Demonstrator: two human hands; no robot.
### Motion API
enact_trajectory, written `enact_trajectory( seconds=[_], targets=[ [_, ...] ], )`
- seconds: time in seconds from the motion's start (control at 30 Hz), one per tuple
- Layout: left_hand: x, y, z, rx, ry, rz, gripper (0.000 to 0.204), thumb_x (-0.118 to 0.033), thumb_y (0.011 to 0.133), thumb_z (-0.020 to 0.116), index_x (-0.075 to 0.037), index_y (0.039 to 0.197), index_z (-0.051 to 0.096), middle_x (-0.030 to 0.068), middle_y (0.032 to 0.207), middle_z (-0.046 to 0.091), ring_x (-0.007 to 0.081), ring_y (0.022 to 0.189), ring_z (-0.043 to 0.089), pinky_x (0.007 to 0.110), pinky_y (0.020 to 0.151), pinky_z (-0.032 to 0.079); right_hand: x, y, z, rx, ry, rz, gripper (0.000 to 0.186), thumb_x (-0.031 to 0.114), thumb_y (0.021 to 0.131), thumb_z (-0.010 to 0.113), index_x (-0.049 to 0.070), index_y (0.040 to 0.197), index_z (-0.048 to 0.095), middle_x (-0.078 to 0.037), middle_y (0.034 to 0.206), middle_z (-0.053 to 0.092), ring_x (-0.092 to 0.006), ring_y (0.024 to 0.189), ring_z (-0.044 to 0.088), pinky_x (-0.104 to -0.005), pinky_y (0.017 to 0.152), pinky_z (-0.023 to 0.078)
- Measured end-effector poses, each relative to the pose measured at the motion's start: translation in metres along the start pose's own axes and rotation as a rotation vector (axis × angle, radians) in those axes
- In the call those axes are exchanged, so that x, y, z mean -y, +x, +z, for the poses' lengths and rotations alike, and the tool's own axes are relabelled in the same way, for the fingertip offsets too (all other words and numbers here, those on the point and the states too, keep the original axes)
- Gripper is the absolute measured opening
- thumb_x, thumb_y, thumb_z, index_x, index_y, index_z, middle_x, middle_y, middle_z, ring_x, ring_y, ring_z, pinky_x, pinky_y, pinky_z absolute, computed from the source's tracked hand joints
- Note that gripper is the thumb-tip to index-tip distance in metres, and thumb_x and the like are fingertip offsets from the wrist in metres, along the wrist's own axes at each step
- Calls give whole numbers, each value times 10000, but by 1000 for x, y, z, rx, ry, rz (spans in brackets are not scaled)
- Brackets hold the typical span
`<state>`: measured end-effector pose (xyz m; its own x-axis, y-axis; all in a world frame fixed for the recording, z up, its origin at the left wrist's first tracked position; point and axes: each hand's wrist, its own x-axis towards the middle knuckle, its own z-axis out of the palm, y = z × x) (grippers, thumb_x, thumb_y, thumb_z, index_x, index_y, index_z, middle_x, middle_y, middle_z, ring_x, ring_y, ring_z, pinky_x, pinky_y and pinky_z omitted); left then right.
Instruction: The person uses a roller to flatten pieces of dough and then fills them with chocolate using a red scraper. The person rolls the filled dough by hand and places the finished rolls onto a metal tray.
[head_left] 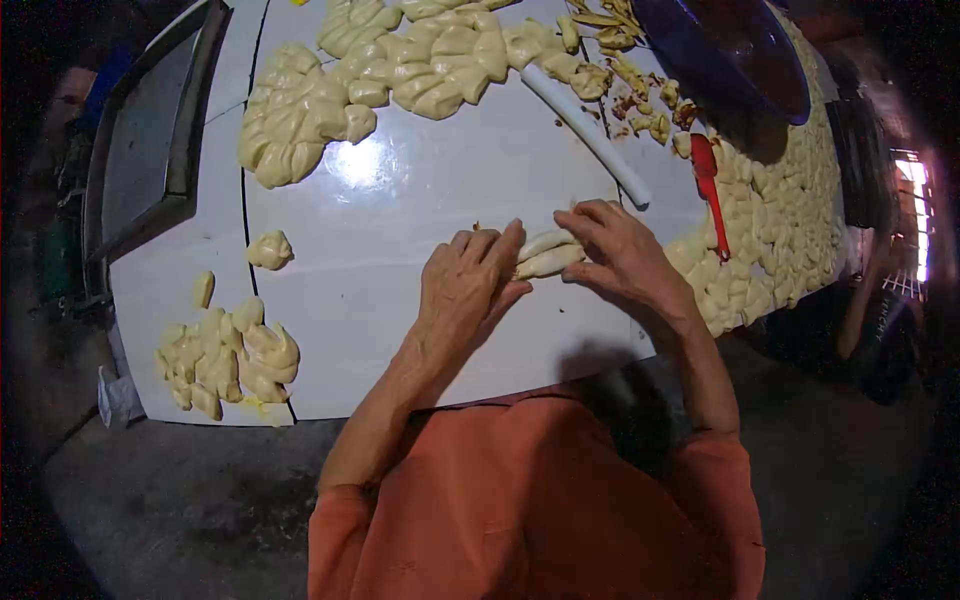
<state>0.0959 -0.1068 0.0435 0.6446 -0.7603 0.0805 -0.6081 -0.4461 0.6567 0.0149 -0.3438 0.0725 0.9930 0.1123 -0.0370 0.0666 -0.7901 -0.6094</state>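
A small pale piece of dough (pixel 550 262), folded into two side-by-side strips, lies on the white table in front of me. My left hand (pixel 465 272) grips its left end, fingers curled and pressed together over it. At the other end, my right hand (pixel 625 250) has the dough between its bent fingers on the far side and its thumb on the near side. The very tips of the left fingers' hold are partly hidden. A white rolling pin (pixel 588 135) rests slantwise just beyond the right hand.
Dough mounds (pixel 440 60) spread along the far side; a smaller dough cluster (pixel 225 360) sits near left. At right are many small dough pieces (pixel 780 220), a red spatula (pixel 708 190), brown filling bits (pixel 650 110) and a dark blue basin (pixel 735 55). A metal tray (pixel 150 140) stands left.
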Motion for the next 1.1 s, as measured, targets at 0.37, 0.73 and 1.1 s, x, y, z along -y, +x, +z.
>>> enact_trajectory(
  seconds=[0.37,0.73,1.1],
  targets=[
    [8,1,14,-153,-46,11,170,-95,740,712,-47,894,657,134,893,624,362,849,624,479,758,512,0,10,8,60,-103,-52,295,125,811,684,15,1083,652,-163,1125,620,-385,1057,595,-481,915,506],
    [48,-34,-98,-100,-306,-277,266,-211,891,652,-43,1096,669,209,927,713,381,872,708,470,780,557,85,100,1,222,138,73,282,142,858,685,-10,1094,657,-209,930,720,-304,815,742,-400,710,568],
    [233,-102,-316,-383,-45,-346,263,-171,880,705,-74,1124,705,116,935,747,207,742,712,344,701,564,254,335,113,162,162,-250,274,139,877,722,42,1130,685,-153,944,704,-290,861,705,-388,776,551]
  ],
)
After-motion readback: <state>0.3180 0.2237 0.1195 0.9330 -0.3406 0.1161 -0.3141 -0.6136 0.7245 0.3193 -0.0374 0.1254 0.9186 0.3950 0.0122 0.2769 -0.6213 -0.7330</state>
